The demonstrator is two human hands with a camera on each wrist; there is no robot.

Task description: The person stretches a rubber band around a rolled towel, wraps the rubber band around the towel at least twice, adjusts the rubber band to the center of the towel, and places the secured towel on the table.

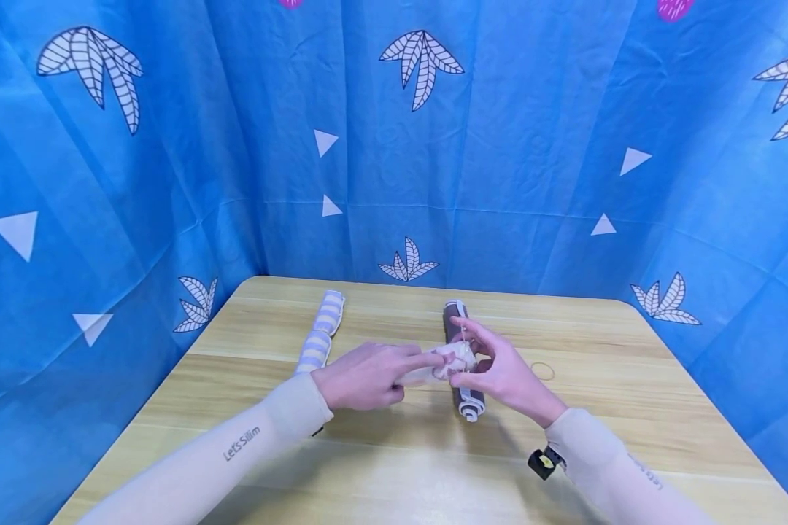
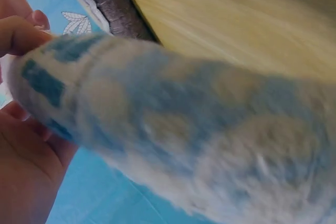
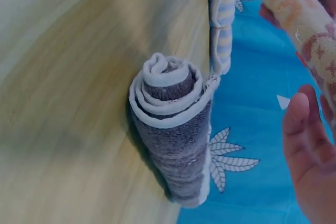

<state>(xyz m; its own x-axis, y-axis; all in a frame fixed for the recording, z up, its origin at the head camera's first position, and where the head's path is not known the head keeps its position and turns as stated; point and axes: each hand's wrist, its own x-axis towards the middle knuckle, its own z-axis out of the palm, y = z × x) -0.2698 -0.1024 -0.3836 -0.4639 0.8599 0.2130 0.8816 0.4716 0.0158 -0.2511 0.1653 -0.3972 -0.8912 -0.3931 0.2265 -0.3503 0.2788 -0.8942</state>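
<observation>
My left hand (image 1: 371, 372) grips a small rolled towel (image 2: 173, 108) with a pale, patterned pile, held above the table. At the towel's far end, my right hand (image 1: 502, 368) curves its thumb and fingers around the roll. A thin, light strand shows near the right index finger in the head view; what it is cannot be told for sure. Beneath the hands a dark grey rolled towel (image 3: 178, 145) with white edging lies on the table. Further left, a blue-and-cream striped roll (image 1: 322, 332) is partly hidden behind my left hand.
A thin tan rubber band (image 1: 553, 372) lies on the wooden table (image 1: 630, 408), right of the grey roll. Blue printed curtains (image 1: 519, 146) rise behind the table and along both sides.
</observation>
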